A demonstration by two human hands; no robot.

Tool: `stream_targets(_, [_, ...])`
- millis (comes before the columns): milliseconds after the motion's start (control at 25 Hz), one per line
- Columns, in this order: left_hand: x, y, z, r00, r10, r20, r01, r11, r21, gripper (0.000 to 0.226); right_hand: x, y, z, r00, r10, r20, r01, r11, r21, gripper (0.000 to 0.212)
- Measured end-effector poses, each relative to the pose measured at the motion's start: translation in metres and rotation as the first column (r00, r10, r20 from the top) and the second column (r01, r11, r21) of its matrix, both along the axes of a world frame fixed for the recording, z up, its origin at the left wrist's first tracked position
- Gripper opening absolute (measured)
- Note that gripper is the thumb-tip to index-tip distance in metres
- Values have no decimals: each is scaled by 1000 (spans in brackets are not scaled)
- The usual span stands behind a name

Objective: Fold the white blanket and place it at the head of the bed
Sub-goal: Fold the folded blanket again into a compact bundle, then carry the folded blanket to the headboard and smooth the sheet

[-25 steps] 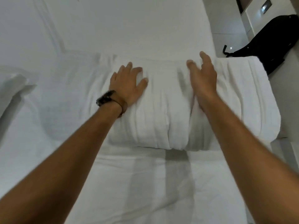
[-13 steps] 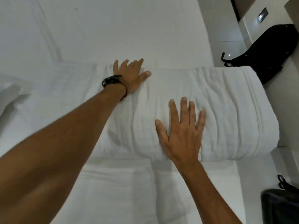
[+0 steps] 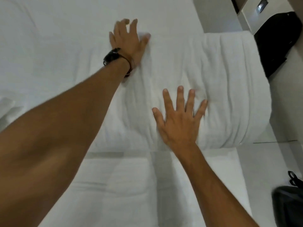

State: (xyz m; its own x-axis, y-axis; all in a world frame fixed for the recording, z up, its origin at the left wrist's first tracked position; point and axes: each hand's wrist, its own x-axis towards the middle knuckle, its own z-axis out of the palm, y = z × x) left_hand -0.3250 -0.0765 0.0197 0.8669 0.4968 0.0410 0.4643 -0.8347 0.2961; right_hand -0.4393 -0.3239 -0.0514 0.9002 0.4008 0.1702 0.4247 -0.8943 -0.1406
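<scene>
The white blanket (image 3: 229, 82) lies folded into a thick, wrinkled bundle across the white bed (image 3: 82, 17), its right end overhanging the mattress edge. My left hand (image 3: 129, 40), with a dark watch on the wrist, rests flat with fingers spread on the far edge of the bundle. On the near half of the blanket my right hand (image 3: 180, 118) presses palm down, fingers apart. Neither hand holds anything.
A black bag (image 3: 275, 43) leans against a light cabinet (image 3: 255, 15) on the floor to the right of the bed. Another dark object (image 3: 288, 205) sits at the lower right. A white pillow corner (image 3: 6, 108) shows at the left edge.
My left hand has slid farther away to the bundle's far edge. My right hand came back from the far side to the near half and now stays there.
</scene>
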Motion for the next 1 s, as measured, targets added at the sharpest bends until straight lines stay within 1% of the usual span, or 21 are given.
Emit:
stream_targets(40, [-5,-8,-26,989,-62,-136,57,997,-44,79,10,0,-16,998,17,-53,-19,999,-33,73])
stream_targets(80, [-14,-16,-55,956,-117,-268,100,992,-74,85,20,-1,-32,994,30,-104,-36,998,-52,76])
stream_targets(120, [-25,-22,-81,924,-147,-352,126,989,-80,86,29,0,-45,988,42,-147,-50,997,-53,77])
stream_targets(160, [-34,-25,-98,912,-157,-379,138,987,-77,86,37,3,-56,985,54,-165,-61,997,-43,79])
stream_targets(280, [-35,-27,-110,918,-164,-362,150,986,-69,86,53,10,-71,985,73,-155,-80,996,-40,80])
stream_targets(440, [-37,-24,-100,877,-203,-435,198,979,-58,88,64,18,-74,969,84,-232,-104,992,-77,81])
stream_targets(520, [-50,-25,-97,871,-216,-441,212,976,-60,87,63,17,-67,972,75,-221,-91,994,-66,80])
stream_targets(560, [-56,-27,-96,872,-225,-434,221,973,-60,86,57,13,-60,982,61,-178,-71,996,-46,77])
stream_targets(600, [-61,-29,-96,876,-231,-425,231,972,-52,85,43,8,-53,992,46,-115,-45,999,10,71])
stream_targets(640, [-65,-30,-97,881,-231,-413,236,971,-41,85,19,3,-45,998,13,-67,-3,989,147,60])
stream_targets(680, [-68,-30,-98,886,-230,-402,236,971,-37,85,-16,-2,-40,998,-49,-49,64,927,368,47])
stream_targets(720, [-69,-30,-99,889,-230,-395,234,971,-38,85,-61,-5,-37,979,-148,-142,203,781,590,38])
stream_targets(760, [-70,-31,-99,893,-228,-389,230,972,-42,84,-109,-7,-32,912,-210,-351,407,565,718,36])
stream_targets(800, [-71,-31,-100,894,-223,-388,225,973,-41,83,-145,-4,-28,781,-228,-581,624,276,731,41])
stream_targets(840, [-72,-32,-100,895,-221,-388,223,974,-43,82,-165,3,-21,600,-133,-789,796,5,605,55])
stream_targets(880, [-74,-33,-99,896,-224,-384,223,974,-49,81,-169,14,-23,400,8,-917,903,-176,392,73])
stream_targets(920, [-76,-34,-99,897,-225,-379,223,974,-51,80,-157,24,-26,267,167,-949,940,-262,218,92])
stream_targets(960, [-79,-35,-99,900,-221,-377,221,974,-44,79,-136,34,-26,243,282,-928,931,-335,142,106])
stream_targets(1000, [-83,-36,-98,902,-213,-377,216,976,-33,80,-118,40,-21,240,302,-922,927,-354,125,118])
